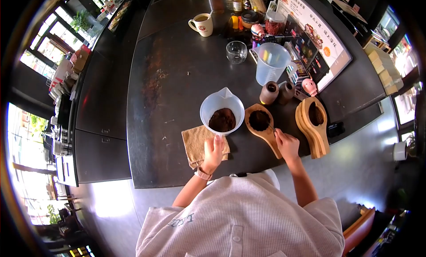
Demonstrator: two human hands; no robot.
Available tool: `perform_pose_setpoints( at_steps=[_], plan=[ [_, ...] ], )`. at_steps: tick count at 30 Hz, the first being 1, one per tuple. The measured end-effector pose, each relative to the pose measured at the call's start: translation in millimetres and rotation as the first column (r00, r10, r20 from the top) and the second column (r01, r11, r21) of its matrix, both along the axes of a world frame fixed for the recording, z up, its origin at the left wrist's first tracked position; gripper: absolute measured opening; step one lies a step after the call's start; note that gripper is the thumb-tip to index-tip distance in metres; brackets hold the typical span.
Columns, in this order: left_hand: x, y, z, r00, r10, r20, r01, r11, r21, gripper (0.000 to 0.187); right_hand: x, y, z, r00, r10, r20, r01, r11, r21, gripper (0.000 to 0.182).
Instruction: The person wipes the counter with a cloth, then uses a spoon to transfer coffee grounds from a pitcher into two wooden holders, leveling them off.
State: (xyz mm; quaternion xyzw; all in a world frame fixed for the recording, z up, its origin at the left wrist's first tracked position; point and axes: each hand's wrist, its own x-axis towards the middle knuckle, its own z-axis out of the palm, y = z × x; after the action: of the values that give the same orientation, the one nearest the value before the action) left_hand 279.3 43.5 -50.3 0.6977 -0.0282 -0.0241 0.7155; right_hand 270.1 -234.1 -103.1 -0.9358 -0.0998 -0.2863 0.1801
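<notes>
Gripping the handle of the clear plastic jug [222, 110] of brown powder, left hand [213, 151] closed on it — right hand [287, 143] pinched a small tool over the powder-filled wooden scoop-shaped tray [262, 126].

Café: dark counter [177, 137], menu board [319, 35], condiment bottles [237, 1].

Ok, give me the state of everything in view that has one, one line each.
plastic jug: upright, brown powder inside, handle held by left hand
wooden mould: flat on table, cavity filled with dark powder
right hand: on the mould's handle, holding a thin tool
stacked wooden moulds: on edge, leaning
empty measuring jug: upright, empty
glass: upright, empty
mug: upright, holds liquid
cloth: spread flat under the jug
</notes>
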Motion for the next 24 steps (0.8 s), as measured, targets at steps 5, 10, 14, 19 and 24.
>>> perform_pose_setpoints(
  at_steps=[5, 10, 14, 19, 24],
  plan=[
    [-0.5, -0.1, -0.9, 1.0, -0.011, 0.005, 0.011, 0.999, -0.03, 0.045, -0.5, -6.3, -4.2, 0.998, 0.047, -0.04, -0.05, 0.996, -0.077, 0.014],
    [0.1, 0.3, -1.9, 0.999, 0.002, 0.036, -0.003, 1.0, 0.012, 0.051, 2.1, -7.6, 3.2, 0.994, 0.088, -0.068, -0.093, 0.992, -0.083, 0.014],
    [0.8, 0.1, -0.3, 0.999, 0.013, 0.05, -0.014, 0.999, 0.03, 0.055, 2.8, -7.8, 9.8, 0.996, 0.073, -0.053, -0.078, 0.99, -0.116, 0.012],
    [0.3, 0.5, -2.6, 0.999, 0.008, 0.04, -0.008, 1.0, 0.022, 0.055, 4.8, -12.9, 12.1, 0.997, 0.065, -0.04, -0.07, 0.99, -0.123, 0.012],
    [-0.3, 0.9, 0.3, 0.999, -0.015, 0.036, 0.015, 1.0, 0.014, 0.052, 5.0, -13.5, 8.4, 0.996, 0.071, -0.051, -0.076, 0.99, -0.117, 0.012]
  ],
)
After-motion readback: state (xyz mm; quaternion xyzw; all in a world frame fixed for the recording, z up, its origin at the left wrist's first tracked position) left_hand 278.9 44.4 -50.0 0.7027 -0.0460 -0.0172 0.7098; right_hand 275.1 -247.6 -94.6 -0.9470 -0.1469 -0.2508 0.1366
